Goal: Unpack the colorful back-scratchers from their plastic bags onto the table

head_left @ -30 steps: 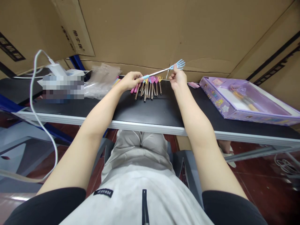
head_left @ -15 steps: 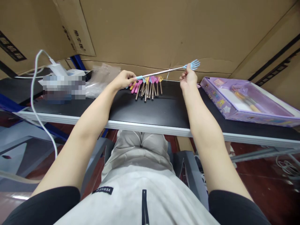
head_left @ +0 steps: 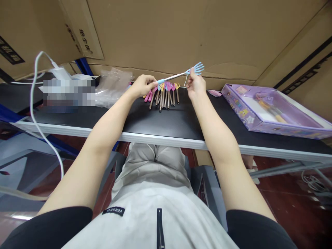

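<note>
A light-blue telescopic back scratcher (head_left: 177,75) with a hand-shaped head and a silver shaft is stretched between my two hands above the table. My left hand (head_left: 143,85) pinches its blue grip end. Just below the splayed blue head, the fingers of my right hand (head_left: 197,85) close on the neck. A thin pale string loop hangs near my right fingers. Beneath the shaft lies a pile of small back scratchers (head_left: 168,98) with pink, yellow and blue heads and metal shafts. Pink and yellow grips show beside my left hand, partly covered by it.
At right sits a purple open-front box (head_left: 255,126), with a small pink packet (head_left: 214,93) beside it. Clear plastic bags (head_left: 110,90) and a blurred-out item lie at left. A white cable (head_left: 32,103) hangs over the black table's (head_left: 171,124) front edge. Cardboard (head_left: 155,34) walls the back.
My right hand has moved left, towards my left hand, and the visible shaft is shorter. The left hand has shifted slightly right. The pile stays put.
</note>
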`<state>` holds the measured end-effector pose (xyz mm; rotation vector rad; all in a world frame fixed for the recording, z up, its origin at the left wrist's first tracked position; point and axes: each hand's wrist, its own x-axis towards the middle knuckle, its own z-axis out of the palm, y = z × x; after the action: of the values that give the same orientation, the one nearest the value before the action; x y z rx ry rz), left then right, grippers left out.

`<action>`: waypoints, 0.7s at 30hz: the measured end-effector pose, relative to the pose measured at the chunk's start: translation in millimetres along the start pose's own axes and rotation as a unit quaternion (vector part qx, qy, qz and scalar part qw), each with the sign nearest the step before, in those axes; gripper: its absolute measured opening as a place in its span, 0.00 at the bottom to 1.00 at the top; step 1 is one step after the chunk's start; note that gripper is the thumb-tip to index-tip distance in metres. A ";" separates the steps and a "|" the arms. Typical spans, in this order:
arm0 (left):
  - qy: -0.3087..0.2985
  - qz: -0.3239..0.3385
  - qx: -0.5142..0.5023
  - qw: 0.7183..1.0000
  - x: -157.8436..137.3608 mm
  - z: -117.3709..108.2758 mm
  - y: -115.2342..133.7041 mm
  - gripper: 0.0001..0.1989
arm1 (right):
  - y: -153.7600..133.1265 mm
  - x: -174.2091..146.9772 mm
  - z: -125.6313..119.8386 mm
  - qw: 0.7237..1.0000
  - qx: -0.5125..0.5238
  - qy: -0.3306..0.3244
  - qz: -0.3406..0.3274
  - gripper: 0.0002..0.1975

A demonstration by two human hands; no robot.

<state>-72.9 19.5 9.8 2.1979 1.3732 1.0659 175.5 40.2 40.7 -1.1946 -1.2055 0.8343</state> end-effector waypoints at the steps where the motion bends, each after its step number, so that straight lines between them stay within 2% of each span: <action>1: 0.007 -0.003 0.013 1.000 -0.1 -5.1 -0.2 0.15 | -5.1 2.9 -8.2 1.000 -0.002 0.017 0.016 0.24; 3: 0.015 -0.023 0.036 0.999 -1.6 -14.6 -0.2 0.13 | -11.7 9.7 -27.4 0.996 0.029 0.063 0.060 0.22; 5: 0.012 -0.054 0.049 0.997 -4.5 -21.6 0.7 0.12 | -11.8 17.7 -46.3 0.982 0.112 0.116 0.099 0.22; 8: -0.001 -0.091 0.044 0.995 -9.8 -26.7 4.1 0.09 | -2.2 31.2 -64.0 0.962 0.198 0.162 0.100 0.23; 10: -0.004 -0.106 0.035 0.994 -12.7 -27.4 7.0 0.08 | 5.8 39.3 -64.8 0.955 0.229 0.169 0.083 0.22; 13: 0.000 -0.113 0.027 0.993 -14.8 -23.1 11.5 0.08 | 15.3 44.3 -48.9 0.963 0.217 0.153 0.053 0.22; 15: -0.007 -0.102 0.015 0.995 -14.9 -15.3 14.7 0.10 | 20.2 39.1 -29.0 0.977 0.178 0.115 0.025 0.24; 18: -0.029 -0.071 -0.009 0.997 -13.7 1.6 18.6 0.13 | 26.8 19.8 4.8 0.987 0.155 0.028 -0.013 0.24; 21: -0.034 -0.048 -0.023 0.998 -11.7 14.2 19.3 0.14 | 29.9 -0.3 25.3 0.984 0.177 0.001 -0.008 0.23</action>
<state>-53.4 1.5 7.5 2.0925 1.3962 0.9703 154.2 52.3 10.2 -0.8942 -1.0117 0.9883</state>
